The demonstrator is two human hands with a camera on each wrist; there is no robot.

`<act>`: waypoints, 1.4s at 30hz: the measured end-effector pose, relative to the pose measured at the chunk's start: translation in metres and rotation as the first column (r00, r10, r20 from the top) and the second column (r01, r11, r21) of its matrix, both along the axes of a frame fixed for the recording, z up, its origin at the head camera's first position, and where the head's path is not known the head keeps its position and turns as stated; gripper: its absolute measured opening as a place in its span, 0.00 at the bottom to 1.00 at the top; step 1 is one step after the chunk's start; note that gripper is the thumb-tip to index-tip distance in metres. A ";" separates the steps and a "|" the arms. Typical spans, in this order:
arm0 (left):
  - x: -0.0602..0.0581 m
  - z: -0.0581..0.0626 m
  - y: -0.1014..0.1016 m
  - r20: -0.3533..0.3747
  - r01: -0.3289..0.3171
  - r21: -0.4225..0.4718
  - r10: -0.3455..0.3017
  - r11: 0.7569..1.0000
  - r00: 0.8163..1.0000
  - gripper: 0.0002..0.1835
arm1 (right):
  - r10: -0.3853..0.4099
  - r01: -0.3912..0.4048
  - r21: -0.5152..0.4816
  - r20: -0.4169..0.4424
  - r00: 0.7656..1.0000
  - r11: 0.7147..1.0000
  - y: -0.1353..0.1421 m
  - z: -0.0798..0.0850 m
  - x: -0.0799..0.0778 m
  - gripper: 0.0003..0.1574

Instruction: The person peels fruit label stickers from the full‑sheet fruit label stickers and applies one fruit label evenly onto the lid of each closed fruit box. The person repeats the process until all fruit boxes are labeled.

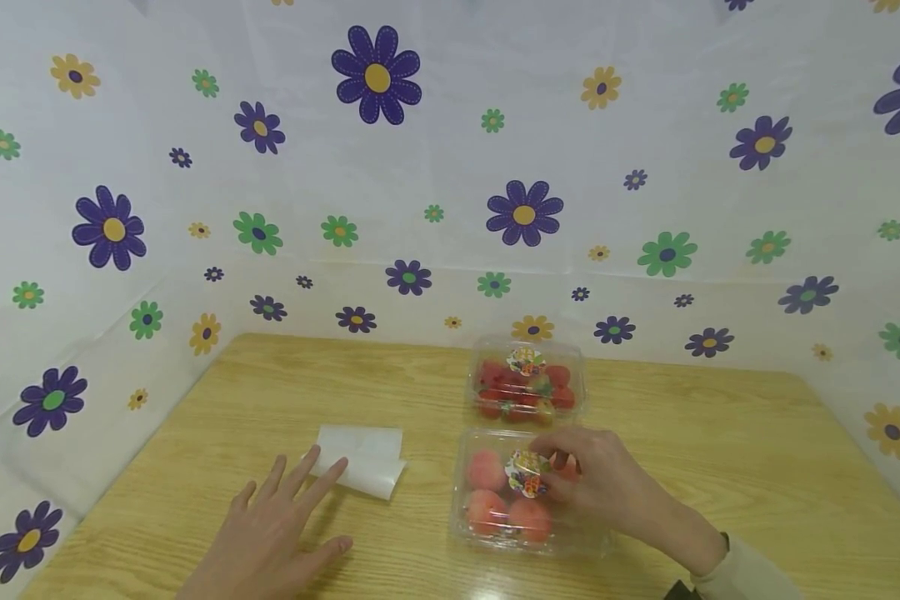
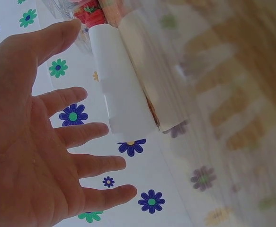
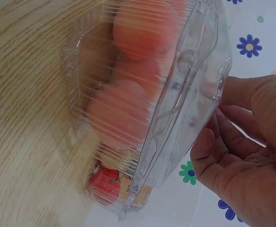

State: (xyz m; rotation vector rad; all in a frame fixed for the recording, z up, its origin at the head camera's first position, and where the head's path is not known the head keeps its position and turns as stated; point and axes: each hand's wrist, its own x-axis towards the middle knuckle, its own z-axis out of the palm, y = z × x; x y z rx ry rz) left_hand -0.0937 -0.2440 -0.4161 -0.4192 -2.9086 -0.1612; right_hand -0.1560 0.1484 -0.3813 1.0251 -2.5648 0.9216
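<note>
A clear plastic clamshell box (image 1: 461, 533) of peaches (image 1: 487, 510) stands before me, with a round fruit-print sticker (image 1: 527, 473) on its lid. My right hand (image 1: 607, 483) is over that box, its bent fingertips at the sticker's right edge. The right wrist view shows the fingers (image 3: 206, 146) against the lid, partly hidden by the plastic. My left hand (image 1: 266, 533) is spread with nothing in it. Its fingertips overlap a curled white paper sheet (image 1: 367, 479); whether they touch it I cannot tell.
Behind the peaches stands another clear box (image 1: 579, 371) of strawberries (image 1: 558, 377), with a similar sticker (image 1: 526, 361) on its lid. Everything is on a wood-grain table (image 1: 270, 383). A white flower-print sheet (image 1: 435, 150) encloses the back and both sides.
</note>
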 end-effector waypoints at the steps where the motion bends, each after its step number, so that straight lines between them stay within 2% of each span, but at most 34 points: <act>1: 0.000 0.000 0.000 -0.002 0.000 0.001 0.000 1.000 1.000 0.45 | -0.002 0.002 0.002 0.007 1.000 1.000 0.000 0.000 0.000 0.15; 6: 0.000 0.001 0.001 0.000 -0.004 0.009 0.004 1.000 1.000 0.44 | -0.004 0.004 0.008 0.033 0.999 1.000 0.000 0.002 -0.001 0.13; 16: 0.000 0.002 0.001 0.024 -0.013 0.016 0.013 1.000 1.000 0.44 | 0.005 -0.004 -0.008 0.027 1.000 1.000 -0.001 -0.002 -0.003 0.14; 42: 0.000 0.000 -0.001 0.025 -0.007 0.012 0.007 1.000 1.000 0.43 | 0.075 -0.077 -0.015 -0.114 0.991 0.997 0.000 -0.007 -0.002 0.14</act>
